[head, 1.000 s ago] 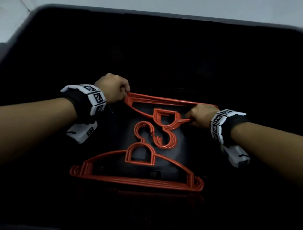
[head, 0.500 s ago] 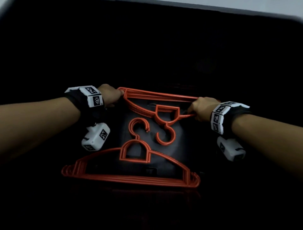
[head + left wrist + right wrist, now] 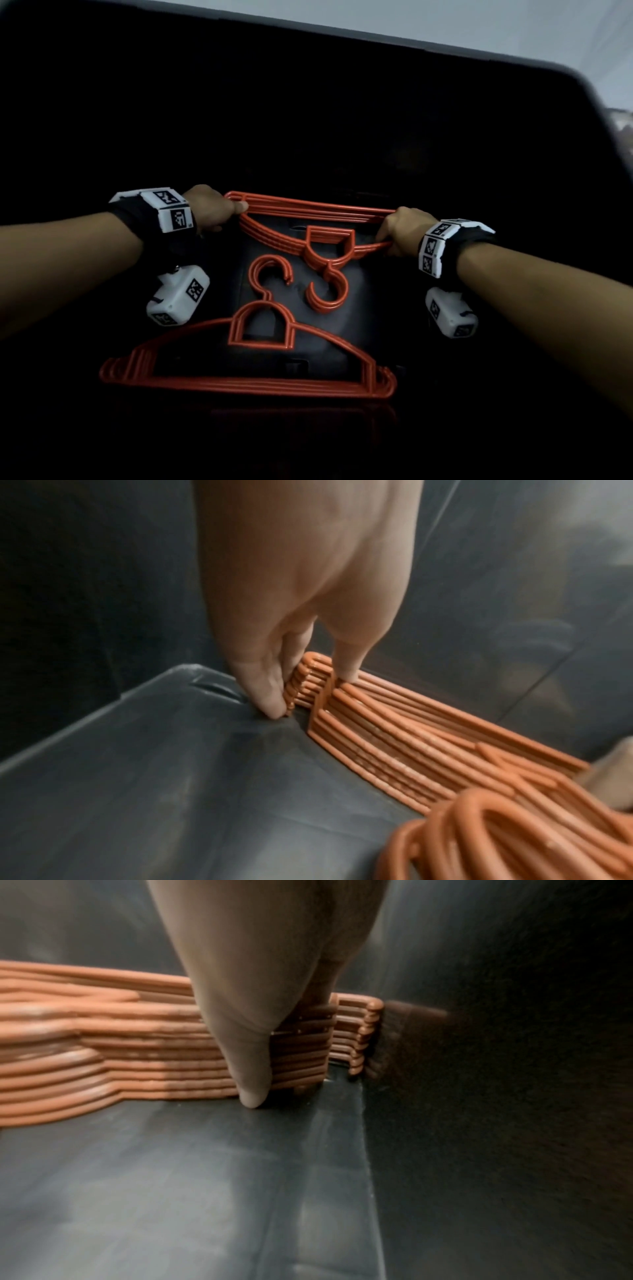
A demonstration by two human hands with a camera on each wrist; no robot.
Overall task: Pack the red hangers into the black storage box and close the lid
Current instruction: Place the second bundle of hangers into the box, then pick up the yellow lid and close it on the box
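Observation:
Both hands are down inside the black storage box [image 3: 445,102]. A stack of several red hangers [image 3: 308,214] lies at the far side of the box floor, hooks pointing toward me. My left hand [image 3: 214,210] grips its left end [image 3: 308,685], thumb and fingers pinching the bundle against the floor. My right hand [image 3: 399,229] grips the right end [image 3: 308,1042] close to the side wall. A second stack of red hangers [image 3: 246,380] lies flat nearer me, hooks pointing away.
The box floor [image 3: 342,342] has a raised grey centre panel. The dark box walls [image 3: 514,1069] rise close beside the right hand. A pale surface [image 3: 479,27] shows beyond the far rim. No lid is visible.
Both hands have lowered the far hanger stack further back and down until it rests on the box floor. The near stack has stayed where it was.

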